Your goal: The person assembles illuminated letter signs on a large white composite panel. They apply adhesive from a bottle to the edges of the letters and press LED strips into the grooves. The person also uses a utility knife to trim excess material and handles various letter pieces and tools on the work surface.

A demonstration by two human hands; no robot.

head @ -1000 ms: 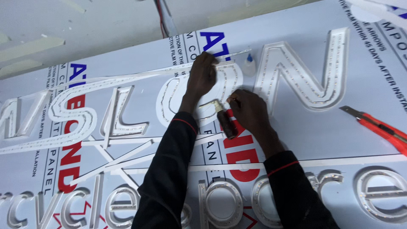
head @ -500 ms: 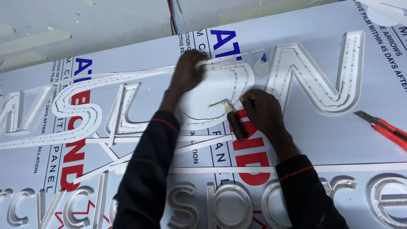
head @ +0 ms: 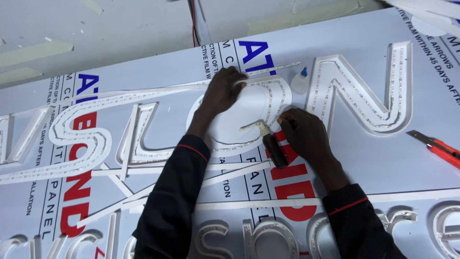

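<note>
Head view: hands (head: 261, 115) on round white letter (head: 239, 117), beaded strip inside.

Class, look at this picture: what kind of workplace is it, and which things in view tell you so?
Probably a sign-making workshop. Raised white channel letters lined with LED strips stand on a film-covered composite panel, and a red utility knife lies nearby. The right hand holds a dark-handled tool.

White sign panel (head: 364, 158); raised white letters (head: 357, 88)
</note>
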